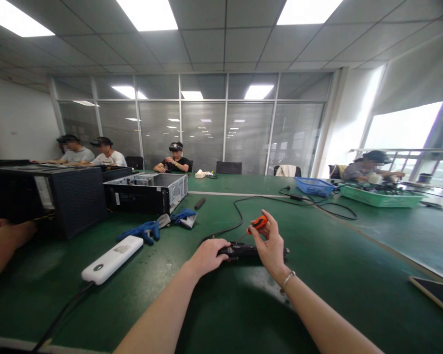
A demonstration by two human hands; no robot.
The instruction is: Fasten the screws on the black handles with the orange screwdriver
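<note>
A long, dark device [240, 251] lies on the green table [214, 300] in front of me; its exact kind is unclear. At its left end, my left hand [207, 254] grips it, with fingers over the top and the thumb along the near side. My right hand [271, 244] pinches the orange and black handle of a screwdriver [257, 224] above the device. The screwdriver's thin shaft slopes down to the left toward the device, and I cannot tell whether its tip touches. My right palm partly hides the device's right end.
To the left lie a white power strip [112, 260] and blue gloves [143, 231]. Behind them stand computer cases [77, 201], with another person's hands [13, 236] beside them. A black cable [239, 209], blue basket [315, 187], green basket [382, 196] and phone [435, 293] are rightward. Several people sit farther off.
</note>
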